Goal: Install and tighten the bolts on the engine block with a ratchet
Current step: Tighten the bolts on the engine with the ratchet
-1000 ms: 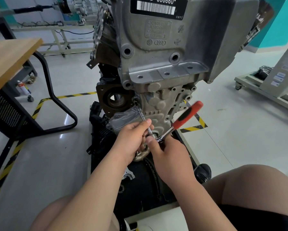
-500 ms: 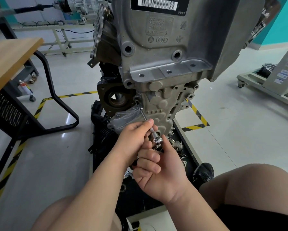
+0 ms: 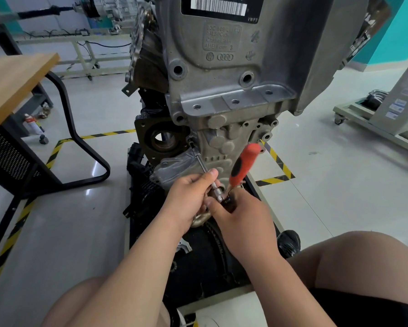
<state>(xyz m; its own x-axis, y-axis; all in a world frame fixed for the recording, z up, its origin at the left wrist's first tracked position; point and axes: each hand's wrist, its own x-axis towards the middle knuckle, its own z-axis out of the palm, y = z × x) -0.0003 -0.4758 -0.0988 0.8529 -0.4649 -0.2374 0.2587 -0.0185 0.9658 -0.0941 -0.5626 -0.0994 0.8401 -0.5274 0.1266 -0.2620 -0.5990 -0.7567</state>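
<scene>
A grey engine block (image 3: 222, 74) stands upright in front of me. A thin metal extension bar (image 3: 201, 161) runs from a bolt hole at the block's lower left down to the ratchet head between my hands. My left hand (image 3: 189, 199) pinches the lower end of the bar near the head. My right hand (image 3: 240, 223) grips the ratchet at its head; the red-and-black ratchet handle (image 3: 244, 162) sticks up and is blurred. The bolt at the bar's tip is too small to make out.
The engine sits on a black stand (image 3: 151, 232) with loose parts at its base. A wooden table (image 3: 11, 83) with a black frame stands at left. Yellow-black floor tape (image 3: 278, 166) borders the stand. A wheeled cart (image 3: 375, 119) sits at right. My knees fill the bottom.
The ratchet handle swung out of sight half a second ago and now points up again to the right of the bar. My right hand turned with it. My left hand stayed on the bar.
</scene>
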